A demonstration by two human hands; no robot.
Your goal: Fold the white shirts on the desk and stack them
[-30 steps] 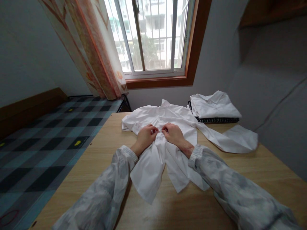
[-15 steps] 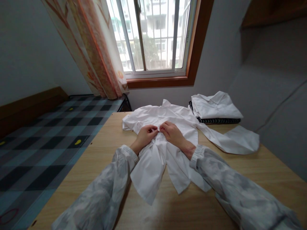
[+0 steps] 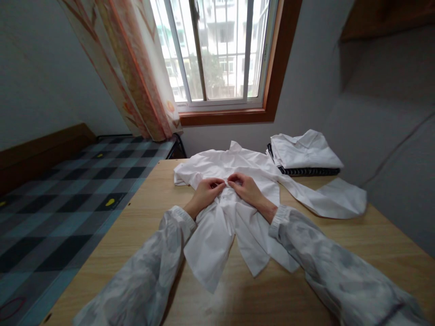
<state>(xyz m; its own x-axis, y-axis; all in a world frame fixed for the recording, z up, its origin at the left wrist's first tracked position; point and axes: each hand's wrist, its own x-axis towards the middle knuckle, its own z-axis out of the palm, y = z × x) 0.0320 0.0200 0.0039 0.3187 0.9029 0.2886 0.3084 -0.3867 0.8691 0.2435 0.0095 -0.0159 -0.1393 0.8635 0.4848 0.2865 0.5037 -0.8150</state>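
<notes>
A white shirt lies spread on the wooden table, collar toward the window and hem toward me. One long sleeve stretches out to the right. Both my hands meet at the middle of its front placket. My left hand pinches the cloth between thumb and fingers from the left side. From the right, my right hand pinches the same strip, its fingertips almost touching those of the left. Any button between the fingertips is too small to make out. Below my hands the two front panels part at the hem.
On the table, at the back right, sits a stack of folded clothes, white on top of dark striped. A bed with a checked cover adjoins on the left. Behind are a window and a patterned curtain.
My fingertips have shifted very slightly at the placket, the right hand's fingers lifting a little. Both hands keep pinching the shirt, which otherwise lies as before.
</notes>
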